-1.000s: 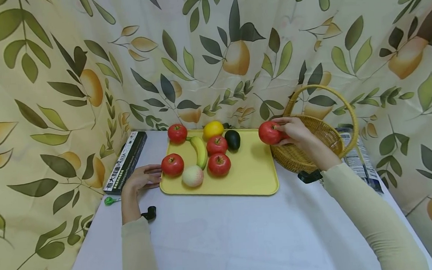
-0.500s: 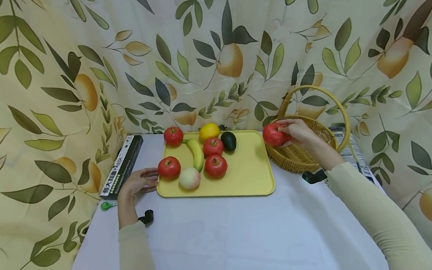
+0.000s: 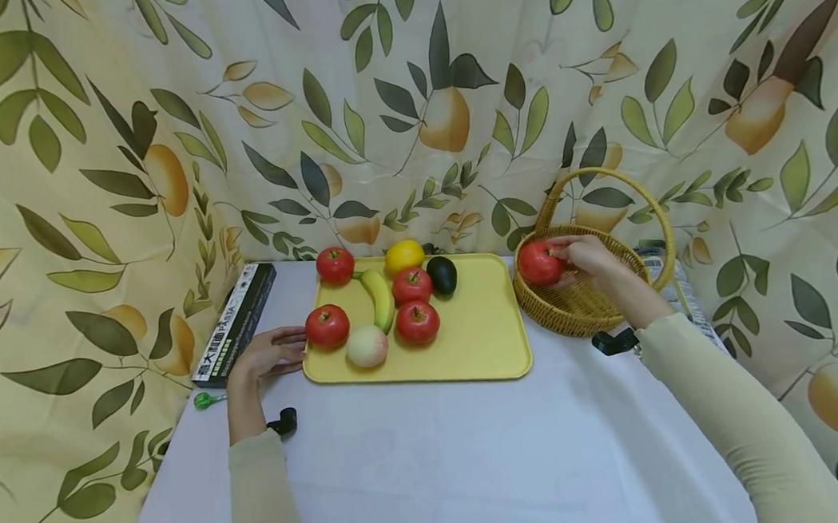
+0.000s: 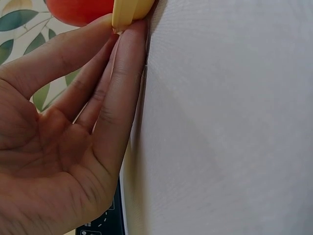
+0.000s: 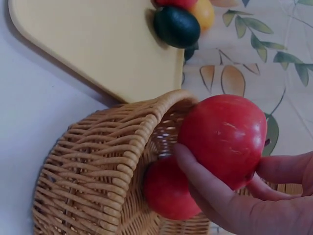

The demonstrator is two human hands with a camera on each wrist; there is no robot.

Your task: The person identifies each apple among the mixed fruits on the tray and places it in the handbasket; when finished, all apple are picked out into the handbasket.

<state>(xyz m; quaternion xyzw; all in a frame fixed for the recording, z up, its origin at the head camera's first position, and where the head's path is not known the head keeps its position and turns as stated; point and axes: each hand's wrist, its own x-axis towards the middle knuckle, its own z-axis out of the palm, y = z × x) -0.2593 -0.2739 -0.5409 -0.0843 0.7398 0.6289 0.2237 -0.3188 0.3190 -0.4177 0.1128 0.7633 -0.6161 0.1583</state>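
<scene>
Presently the right hand (image 3: 584,258) grips a round red fruit (image 5: 222,137) over the mouth of the golden wicker basket (image 5: 90,166); a second red fruit (image 5: 168,191) lies inside; the left hand (image 3: 269,353) pinches the rectangular yellow tray (image 3: 482,346) at its edge.

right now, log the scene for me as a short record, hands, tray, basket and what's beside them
left hand: pinches the tray by its left edge
right hand: holds a red fruit at the basket's opening
on tray: four red fruits, banana, peach, yellow fruit, dark fruit
in basket: another red fruit
left of tray: pasta box
</scene>
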